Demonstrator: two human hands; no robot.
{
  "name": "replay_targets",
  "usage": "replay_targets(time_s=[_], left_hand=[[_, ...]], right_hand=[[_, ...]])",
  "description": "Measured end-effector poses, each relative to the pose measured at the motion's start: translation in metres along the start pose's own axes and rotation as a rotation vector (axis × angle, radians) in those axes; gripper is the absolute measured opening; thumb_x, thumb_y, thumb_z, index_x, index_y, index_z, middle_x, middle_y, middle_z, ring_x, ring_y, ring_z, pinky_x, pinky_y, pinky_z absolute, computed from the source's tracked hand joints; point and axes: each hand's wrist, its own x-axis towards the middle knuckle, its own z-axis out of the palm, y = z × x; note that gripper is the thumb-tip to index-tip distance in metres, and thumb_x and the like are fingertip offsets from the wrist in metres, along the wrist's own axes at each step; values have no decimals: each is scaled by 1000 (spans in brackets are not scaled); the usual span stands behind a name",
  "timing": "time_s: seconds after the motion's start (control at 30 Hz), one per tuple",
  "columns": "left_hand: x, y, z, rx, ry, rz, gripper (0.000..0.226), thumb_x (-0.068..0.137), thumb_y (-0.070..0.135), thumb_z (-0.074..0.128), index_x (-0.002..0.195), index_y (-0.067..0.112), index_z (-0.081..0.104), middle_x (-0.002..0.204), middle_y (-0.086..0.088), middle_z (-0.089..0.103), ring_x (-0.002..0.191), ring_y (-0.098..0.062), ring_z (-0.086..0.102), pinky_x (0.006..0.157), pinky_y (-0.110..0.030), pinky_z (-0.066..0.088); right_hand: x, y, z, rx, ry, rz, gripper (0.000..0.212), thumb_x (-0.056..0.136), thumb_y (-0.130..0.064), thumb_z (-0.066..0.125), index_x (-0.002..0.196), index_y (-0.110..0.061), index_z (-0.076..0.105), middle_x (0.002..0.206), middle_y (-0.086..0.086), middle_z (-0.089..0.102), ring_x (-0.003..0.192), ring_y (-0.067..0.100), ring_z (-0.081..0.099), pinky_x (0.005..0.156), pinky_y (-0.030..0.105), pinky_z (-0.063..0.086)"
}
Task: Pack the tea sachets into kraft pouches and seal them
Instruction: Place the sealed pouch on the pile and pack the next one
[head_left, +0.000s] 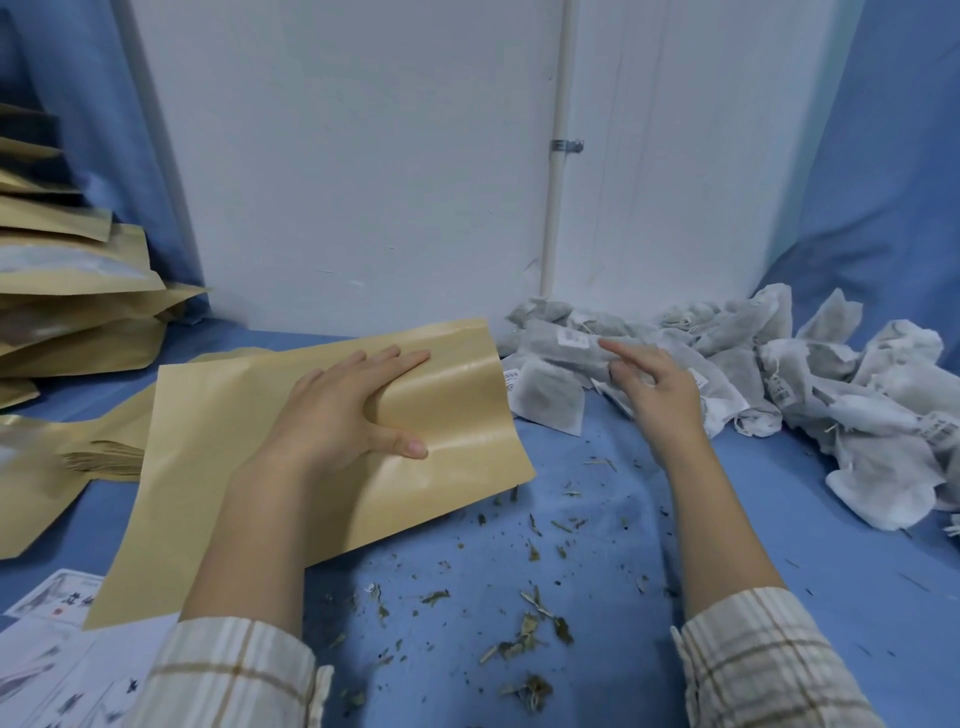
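- Holding a kraft pouch (322, 447) up off the blue counter (597, 519) with the left hand (337, 415), thumb on the near face and fingers spread flat on top, mouth pointing right.
- Right hand (654, 384) is pinching one sachet (566, 345) at the near edge of the pile (779, 374), other fingers loose.
- More pouches (67, 291) stacked far left.
- Loose tea bits (530, 623) scattered on the cloth between the arms.
- Printed sheets (57, 649) bottom left.

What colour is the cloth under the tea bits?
Blue, a plain blue cloth covering the table, seen in the head view.
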Motion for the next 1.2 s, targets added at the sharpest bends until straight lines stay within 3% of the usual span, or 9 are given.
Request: replay_targets(time_s=[0.13, 0.5, 0.63, 0.7, 0.8, 0.87, 0.97, 1.1, 1.2], left_hand=[[0, 1, 0, -15, 3, 7, 93, 60, 43, 83, 135, 57, 30, 153, 22, 22, 144, -6, 11, 117, -40, 10], [0, -7, -2, -88, 50, 11, 90, 58, 38, 86, 130, 60, 36, 150, 20, 31, 140, -4, 25, 116, -38, 19], [2, -2, 0, -224, -11, 60, 86, 57, 35, 87, 126, 63, 42, 137, 36, 39, 130, 8, 32, 103, -13, 28], [4, 5, 3, -237, -6, 101, 84, 56, 38, 86, 124, 64, 43, 133, 40, 41, 126, 12, 34, 99, -6, 27], [7, 9, 6, -170, 22, 116, 85, 57, 37, 86, 127, 60, 44, 140, 31, 40, 135, 3, 29, 113, -26, 24], [5, 4, 6, -213, 19, 106, 85, 57, 32, 87, 125, 61, 46, 137, 35, 41, 133, 7, 30, 110, -21, 26], [3, -1, 7, -250, -31, 94, 84, 56, 29, 88, 121, 62, 48, 131, 39, 43, 126, 12, 35, 101, -14, 28], [3, -2, 7, -160, 25, 57, 85, 57, 35, 87, 126, 60, 44, 142, 27, 40, 134, 0, 33, 113, -31, 26], [2, -7, 3, -92, 66, 27, 87, 57, 38, 86, 130, 56, 42, 145, 21, 39, 136, -5, 32, 115, -37, 23]], right_hand=[[0, -14, 0, 96, -193, -139, 34, 83, 6, 61, 98, -24, 69, 99, -4, 62, 89, -6, 59, 80, 8, 46], [0, -18, 2, 326, -454, -52, 35, 63, 15, 70, 64, -19, 76, 86, 5, 74, 101, 19, 67, 86, 26, 53], [-4, -29, 17, 349, -547, -5, 28, 55, -3, 80, 77, -21, 76, 92, 0, 74, 99, 16, 67, 84, 24, 53], [-8, -33, 41, 303, -516, 80, 35, 65, 6, 75, 89, -19, 71, 93, -1, 70, 93, 16, 66, 76, 26, 56], [-13, -43, 70, -53, -410, 66, 30, 83, 3, 52, 74, -22, 65, 70, -6, 59, 71, 15, 56, 67, 29, 50], [-15, -45, 73, -80, -547, 72, 50, 85, 4, 48, 51, -31, 57, 54, -18, 48, 58, 7, 46, 58, 27, 42], [-21, -46, 69, -21, -830, 120, 34, 88, -2, 52, 73, -30, 64, 68, -16, 62, 61, 0, 57, 56, 17, 46], [-19, -30, 67, 208, -405, 197, 25, 90, -10, 53, 85, -28, 70, 83, -9, 71, 77, 11, 65, 64, 16, 52], [-11, 1, 58, -542, -128, 91, 22, 91, -28, 49, 106, -32, 65, 129, 2, 53, 119, 20, 44, 94, 18, 34]])
